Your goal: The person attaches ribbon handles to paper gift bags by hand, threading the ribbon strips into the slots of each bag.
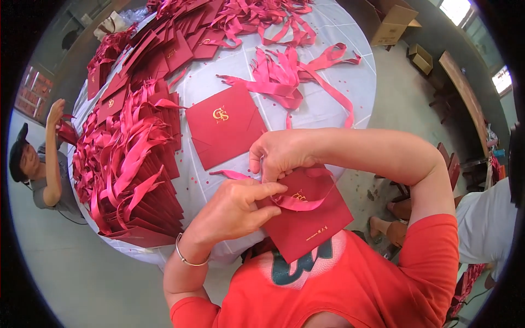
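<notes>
I hold a dark red envelope-like card (314, 221) with gold print against my chest, at the table's near edge. A pink satin ribbon (298, 203) loops across its front. My left hand (235, 210), a silver bangle on its wrist, pinches the ribbon against the card with thumb and forefinger. My right hand (279, 153) grips the ribbon from above, fingers curled. A ribbon tail (229, 175) trails left onto the table. Another red card (224, 126) lies flat on the table just beyond my hands.
The round table with a white cloth (328, 104) bears a stack of ribboned red cards (131, 175) at left, more cards (164, 49) at the back and loose pink ribbons (290, 76). One person (46, 164) is at the left, another (486, 224) at the right. Cardboard boxes (394, 24) sit on the floor.
</notes>
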Motion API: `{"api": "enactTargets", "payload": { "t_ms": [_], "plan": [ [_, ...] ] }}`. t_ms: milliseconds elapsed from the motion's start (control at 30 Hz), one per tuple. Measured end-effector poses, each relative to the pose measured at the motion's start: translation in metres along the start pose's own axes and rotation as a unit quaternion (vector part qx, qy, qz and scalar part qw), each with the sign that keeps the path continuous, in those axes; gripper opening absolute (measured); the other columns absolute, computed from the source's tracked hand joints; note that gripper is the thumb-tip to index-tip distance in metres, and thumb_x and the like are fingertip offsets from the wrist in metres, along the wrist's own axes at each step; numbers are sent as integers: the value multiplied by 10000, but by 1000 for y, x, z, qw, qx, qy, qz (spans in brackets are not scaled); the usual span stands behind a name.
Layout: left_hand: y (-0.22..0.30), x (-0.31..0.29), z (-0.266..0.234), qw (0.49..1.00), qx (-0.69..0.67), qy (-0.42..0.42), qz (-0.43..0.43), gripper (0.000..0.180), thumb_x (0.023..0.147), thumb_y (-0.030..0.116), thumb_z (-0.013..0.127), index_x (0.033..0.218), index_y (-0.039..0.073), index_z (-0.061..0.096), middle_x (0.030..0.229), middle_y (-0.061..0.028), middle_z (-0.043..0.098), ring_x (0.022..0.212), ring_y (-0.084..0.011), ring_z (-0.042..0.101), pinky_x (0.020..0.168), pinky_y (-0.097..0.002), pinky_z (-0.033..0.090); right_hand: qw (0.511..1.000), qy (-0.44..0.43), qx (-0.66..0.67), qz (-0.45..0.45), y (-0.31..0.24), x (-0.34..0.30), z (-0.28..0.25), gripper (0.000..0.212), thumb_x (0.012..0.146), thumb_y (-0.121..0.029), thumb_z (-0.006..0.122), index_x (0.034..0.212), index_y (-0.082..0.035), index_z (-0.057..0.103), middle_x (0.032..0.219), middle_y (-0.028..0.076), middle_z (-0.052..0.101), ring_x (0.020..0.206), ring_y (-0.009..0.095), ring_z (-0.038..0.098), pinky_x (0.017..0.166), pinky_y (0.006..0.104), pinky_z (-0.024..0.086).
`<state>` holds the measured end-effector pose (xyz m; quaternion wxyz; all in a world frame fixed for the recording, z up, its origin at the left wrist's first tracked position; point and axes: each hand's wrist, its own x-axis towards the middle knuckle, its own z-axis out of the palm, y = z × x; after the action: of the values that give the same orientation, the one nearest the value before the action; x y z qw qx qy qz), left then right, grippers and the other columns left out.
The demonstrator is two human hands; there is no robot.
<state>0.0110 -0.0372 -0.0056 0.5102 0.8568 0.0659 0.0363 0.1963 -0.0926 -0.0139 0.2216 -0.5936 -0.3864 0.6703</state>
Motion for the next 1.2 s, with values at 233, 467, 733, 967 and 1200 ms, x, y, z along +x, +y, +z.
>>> {"api": "enactTargets", "payload": {
  "t_ms": [233,467,733,967,1200],
  "plan": [
    [-4,0,6,1000,13,-1,4,167,787,-12,713,954,-11,695,649,-49,650,483,-74,595,440,-223,436,1000,10,4,-2,3,1,-1,375,611,14,761,936,-15,576,644,19,529,535,99,472,443,250,329],
    [4,-1,0,1000,15,-5,-12,205,797,-10,710,983,-21,626,651,-44,636,486,-68,584,438,-226,419,998,46,-13,-29,-4,-11,0,345,646,7,745,934,-27,558,649,25,538,526,107,489,430,261,341],
    [11,-2,3,995,22,-18,-96,356,790,60,730,1043,14,484,694,-68,568,557,-173,588,509,-313,429,932,261,-33,-249,4,15,-38,196,767,19,681,849,-62,522,777,46,626,633,115,615,466,273,492],
    [6,-2,1,999,8,7,-52,295,783,-4,734,1013,-21,549,665,-24,561,492,-46,546,441,-233,398,890,349,-40,-292,15,12,-40,176,796,-54,722,858,-45,558,721,16,572,635,107,599,503,265,484],
    [1,-7,-13,986,82,144,16,164,752,15,749,875,-21,646,770,-72,636,513,-65,578,466,-232,417,807,485,-213,-262,49,-49,-20,278,835,-257,720,859,5,632,686,97,621,617,157,609,552,321,458]
  ]
}}
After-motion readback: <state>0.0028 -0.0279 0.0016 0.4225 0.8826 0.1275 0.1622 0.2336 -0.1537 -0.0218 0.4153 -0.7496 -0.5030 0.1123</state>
